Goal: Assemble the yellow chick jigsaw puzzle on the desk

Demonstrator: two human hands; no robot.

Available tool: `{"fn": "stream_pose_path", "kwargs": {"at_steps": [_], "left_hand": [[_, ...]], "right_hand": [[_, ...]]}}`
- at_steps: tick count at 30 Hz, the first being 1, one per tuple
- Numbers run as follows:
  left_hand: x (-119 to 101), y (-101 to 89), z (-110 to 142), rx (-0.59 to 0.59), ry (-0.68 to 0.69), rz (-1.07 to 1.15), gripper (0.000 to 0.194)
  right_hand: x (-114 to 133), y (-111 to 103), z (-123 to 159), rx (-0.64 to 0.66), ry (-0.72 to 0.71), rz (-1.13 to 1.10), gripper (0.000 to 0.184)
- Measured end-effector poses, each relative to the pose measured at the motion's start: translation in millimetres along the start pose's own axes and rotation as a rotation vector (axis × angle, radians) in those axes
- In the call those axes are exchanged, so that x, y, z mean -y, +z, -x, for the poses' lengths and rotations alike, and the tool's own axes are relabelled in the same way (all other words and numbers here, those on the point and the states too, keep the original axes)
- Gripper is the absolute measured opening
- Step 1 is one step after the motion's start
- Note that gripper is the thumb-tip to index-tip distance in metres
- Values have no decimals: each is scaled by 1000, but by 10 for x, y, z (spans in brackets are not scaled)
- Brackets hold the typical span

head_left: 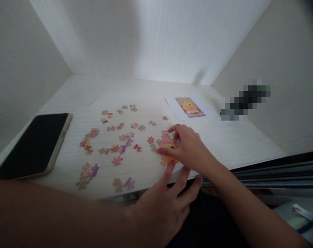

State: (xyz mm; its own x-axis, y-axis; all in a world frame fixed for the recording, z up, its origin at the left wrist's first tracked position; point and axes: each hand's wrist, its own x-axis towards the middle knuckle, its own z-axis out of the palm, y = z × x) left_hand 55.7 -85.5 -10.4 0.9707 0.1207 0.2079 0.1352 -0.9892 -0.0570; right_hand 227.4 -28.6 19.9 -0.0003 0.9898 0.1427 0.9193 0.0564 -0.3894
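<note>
1. Joined puzzle section (165,141), just right of the frame's centre, is bracketed by the right hand's (187,145) parted thumb and forefinger, apparently for alignment; any pinch cannot be told!
2. Its lower edge is met by the left hand (166,199), fingers spread, seemingly as a brace.
3. Loose pieces (117,160) are scattered centre-left, likely for easy viewing.

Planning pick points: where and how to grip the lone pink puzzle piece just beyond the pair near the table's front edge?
Probably pinch the pink puzzle piece by its left and right edges, from above: it lies flat, with bare tabletop on both sides.
</note>
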Motion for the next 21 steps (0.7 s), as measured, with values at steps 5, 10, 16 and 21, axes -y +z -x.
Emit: {"fn": "stream_pose_path", "kwargs": {"at_steps": [5, 10, 16, 21], "left_hand": [[-4, 21, 0, 1, -4, 1, 35], [-12, 46, -7, -8, -2, -1, 34], [-11, 27, 2, 1, 3, 12, 35], [-18, 27, -4, -7, -3, 5, 36]], "right_hand": [[22, -35, -49, 51, 29, 54, 66], [-77, -42, -71, 65, 18, -115, 50], [-32, -3, -108, 12, 46, -53, 53], [-206, -88, -119, 104, 57, -291, 52]]}}
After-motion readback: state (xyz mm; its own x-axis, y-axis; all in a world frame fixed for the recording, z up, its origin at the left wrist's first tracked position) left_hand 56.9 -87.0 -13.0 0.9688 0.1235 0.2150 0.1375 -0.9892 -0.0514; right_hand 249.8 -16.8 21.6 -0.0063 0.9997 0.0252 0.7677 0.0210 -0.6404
